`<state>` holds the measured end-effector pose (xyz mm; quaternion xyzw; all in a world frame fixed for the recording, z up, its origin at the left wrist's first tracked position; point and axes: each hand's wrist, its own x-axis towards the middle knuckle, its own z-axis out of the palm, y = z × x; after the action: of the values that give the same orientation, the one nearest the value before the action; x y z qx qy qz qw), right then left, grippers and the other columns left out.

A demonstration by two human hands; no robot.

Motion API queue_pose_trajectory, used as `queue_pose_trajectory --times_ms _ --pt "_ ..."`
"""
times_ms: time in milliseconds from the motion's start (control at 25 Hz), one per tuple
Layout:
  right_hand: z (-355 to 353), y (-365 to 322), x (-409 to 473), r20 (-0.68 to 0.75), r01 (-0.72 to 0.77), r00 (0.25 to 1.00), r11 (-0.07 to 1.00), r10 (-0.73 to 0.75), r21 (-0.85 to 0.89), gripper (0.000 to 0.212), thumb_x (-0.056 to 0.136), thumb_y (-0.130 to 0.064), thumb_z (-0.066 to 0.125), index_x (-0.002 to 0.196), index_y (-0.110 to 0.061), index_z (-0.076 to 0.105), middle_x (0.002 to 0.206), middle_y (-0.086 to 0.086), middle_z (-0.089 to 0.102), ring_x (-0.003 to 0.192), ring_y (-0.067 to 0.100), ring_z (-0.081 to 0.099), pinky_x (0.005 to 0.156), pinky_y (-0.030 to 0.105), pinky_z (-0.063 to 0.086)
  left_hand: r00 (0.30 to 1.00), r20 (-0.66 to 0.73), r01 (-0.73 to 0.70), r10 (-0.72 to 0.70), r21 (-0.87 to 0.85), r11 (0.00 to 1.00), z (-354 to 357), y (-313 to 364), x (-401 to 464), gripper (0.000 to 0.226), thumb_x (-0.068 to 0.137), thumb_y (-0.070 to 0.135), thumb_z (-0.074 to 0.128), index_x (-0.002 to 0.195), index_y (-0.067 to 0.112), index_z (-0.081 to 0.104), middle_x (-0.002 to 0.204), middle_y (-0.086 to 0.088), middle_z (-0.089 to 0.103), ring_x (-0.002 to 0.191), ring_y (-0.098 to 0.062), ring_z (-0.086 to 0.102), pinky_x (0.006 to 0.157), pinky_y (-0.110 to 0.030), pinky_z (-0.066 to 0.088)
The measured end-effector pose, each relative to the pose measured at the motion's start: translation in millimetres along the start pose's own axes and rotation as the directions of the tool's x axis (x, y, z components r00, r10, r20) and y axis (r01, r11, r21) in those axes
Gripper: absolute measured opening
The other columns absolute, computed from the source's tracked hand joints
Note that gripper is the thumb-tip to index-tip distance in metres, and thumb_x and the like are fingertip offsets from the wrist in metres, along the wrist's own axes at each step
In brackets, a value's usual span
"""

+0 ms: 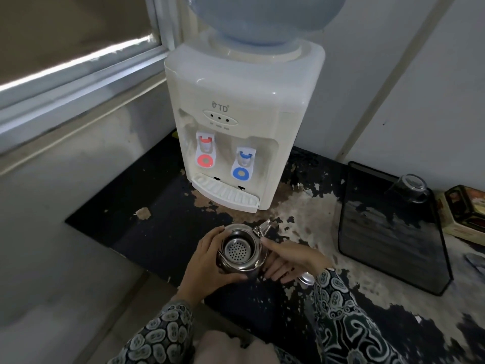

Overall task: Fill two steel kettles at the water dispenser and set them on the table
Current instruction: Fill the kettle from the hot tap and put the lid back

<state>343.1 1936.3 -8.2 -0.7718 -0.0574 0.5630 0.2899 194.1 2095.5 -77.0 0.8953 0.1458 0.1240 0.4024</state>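
Kettle (240, 252), lower centre — polished steel, likely slippery, light while empty; left hand (207, 261) and right hand (291, 261) wrap its sides.

dim room, pale wall (420, 74), blinded window (65, 35)

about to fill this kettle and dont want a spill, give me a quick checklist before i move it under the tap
1. Lid off: ok, the kettle is open, with its perforated strainer showing.
2. Grip: ok, left hand on its side, right hand on the handle side.
3. Kettle under a tap: not ok, it is held in front of the dispenser, short of the drip tray.
4. Tap choice: blue tap and red tap both free.
5. Water in the bottle: cannot tell.
6. Second kettle: not in view.
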Motion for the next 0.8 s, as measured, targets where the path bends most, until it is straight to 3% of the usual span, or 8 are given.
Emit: queue_pose_trajectory --times_ms 120,200,280,320,400,560,680,800 --pt "-3.0 5.3 10.1 -0.266 0.145 0.955 0.989 -0.129 0.04 0.064 0.085 -0.06 0.045 0.125 -0.011 0.042 0.121 0.01 0.056 0.098 0.022 0.06 0.076 0.033 0.055 0.994 0.076 0.087 -0.079 -0.118 0.989 -11.1 -3.5 4.9 0.106 0.047 0.053 0.083 0.136 0.043 0.025 0.142 0.021 0.034 0.131 0.0 0.034 0.108 -0.029 0.033" --pt "-1.6 10.0 21.0 -0.434 0.379 0.83 0.925 -0.35 -0.021 0.059 0.088 -0.046 0.052 0.134 -0.016 0.031 0.138 0.006 0.04 0.115 0.015 0.045 0.096 0.034 0.043 0.986 0.096 0.147 -0.133 -0.164 0.975 -19.9 -8.8 7.0 0.109 0.048 0.046 0.086 0.137 0.041 0.025 0.138 0.02 0.04 0.127 0.0 0.039 0.106 -0.025 0.033" --pt "-0.2 14.0 30.0 -0.438 0.546 0.724 0.831 -0.533 -0.108 0.054 0.091 -0.032 0.053 0.139 -0.024 0.029 0.141 -0.001 0.035 0.123 0.012 0.038 0.105 0.035 0.036 0.978 0.059 0.207 -0.198 -0.228 0.951 -22.9 -12.5 0.7 0.105 0.053 0.039 0.086 0.138 0.037 0.026 0.134 0.021 0.042 0.124 0.001 0.04 0.106 -0.025 0.033" --pt "1.9 14.9 34.3 -0.398 0.565 0.726 0.816 -0.561 -0.121 0.048 0.092 -0.03 0.052 0.136 -0.028 0.033 0.138 -0.004 0.039 0.124 0.012 0.04 0.105 0.037 0.038 0.97 0.048 0.241 -0.237 -0.282 0.929 -21.4 -12.5 -4.6 0.101 0.057 0.037 0.085 0.139 0.036 0.025 0.133 0.022 0.04 0.124 0.002 0.04 0.108 -0.026 0.033" --pt "8.5 16.5 37.4 -0.353 0.55 0.782 0.835 -0.513 0.004 0.029 0.093 -0.028 0.049 0.123 -0.026 0.047 0.125 -0.004 0.052 0.114 0.014 0.052 0.094 0.038 0.05 0.952 0.092 0.304 -0.292 -0.383 0.872 -10.6 -9.7 -17.4 0.101 0.061 0.043 0.08 0.14 0.037 0.017 0.135 0.025 0.034 0.126 0.005 0.036 0.111 -0.027 0.031" --pt "26.0 12.5 39.7 -0.438 0.553 0.806 0.771 -0.399 0.316 0.015 0.094 -0.02 0.048 0.097 -0.005 0.05 0.094 0.001 0.059 0.083 0.014 0.062 0.07 0.037 0.06 0.934 0.108 0.356 -0.342 -0.388 0.85 10.0 1.2 -16.6 0.141 0.039 0.064 0.081 0.144 0.027 -0.005 0.144 0.015 0.016 0.134 -0.001 0.024 0.11 -0.02 0.022" --pt "30.3 0.3 45.2 -0.508 0.572 0.783 0.736 -0.358 0.363 0.013 0.093 -0.02 0.049 0.093 -0.007 0.049 0.099 0.01 0.06 0.092 0.024 0.063 0.068 0.04 0.06 0.924 0.064 0.368 -0.377 -0.419 0.83 0.6 2.1 3.8 0.143 0.039 0.051 0.087 0.145 0.017 -0.001 0.141 0.008 0.02 0.132 -0.004 0.026 0.104 -0.016 0.023" --pt "33.4 -26.1 51.4 -0.547 0.596 0.763 0.704 -0.345 0.387 0.009 0.093 -0.021 0.049 0.088 -0.013 0.048 0.106 0.016 0.059 0.097 0.027 0.062 0.057 0.029 0.058 0.943 0.043 0.316 -0.33 -0.431 0.845 -21.3 -5.9 25.9 0.131 0.049 0.03 0.09 0.145 0.019 0.002 0.145 0.006 0.024 0.131 -0.003 0.028 0.097 -0.005 0.025"
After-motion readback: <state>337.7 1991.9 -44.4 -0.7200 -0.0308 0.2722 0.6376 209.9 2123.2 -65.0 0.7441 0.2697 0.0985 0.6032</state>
